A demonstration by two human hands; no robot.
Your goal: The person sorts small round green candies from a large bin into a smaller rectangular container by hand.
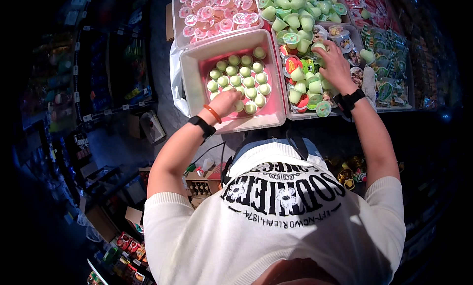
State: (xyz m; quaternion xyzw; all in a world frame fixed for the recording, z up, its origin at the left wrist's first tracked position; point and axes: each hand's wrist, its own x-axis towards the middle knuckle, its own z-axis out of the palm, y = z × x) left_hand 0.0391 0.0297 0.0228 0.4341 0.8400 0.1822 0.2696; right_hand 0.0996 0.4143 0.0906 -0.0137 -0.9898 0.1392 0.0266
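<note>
Pale green jelly cups (235,80) stand upside down in close rows on the pink bottom of a white plastic bin (280,118). My left hand (224,103) reaches into this bin, its fingers closed around a jelly cup at the near edge of the rows. To the right, my right hand (336,64) is over a second bin (300,116) that holds a loose heap of green jelly cups (314,83) mixed with red-lidded and brown-filled cups. A green jelly cup (320,47) sits between the fingers and thumb of that hand.
Behind stand a bin of pink jelly cups (217,12) and a heap of more green cups (300,4). Green packaged cups (387,71) fill a bin at the right, with a greyish cloth (368,85) over its edge. Shelves (116,53) line the left, above cardboard boxes (101,218).
</note>
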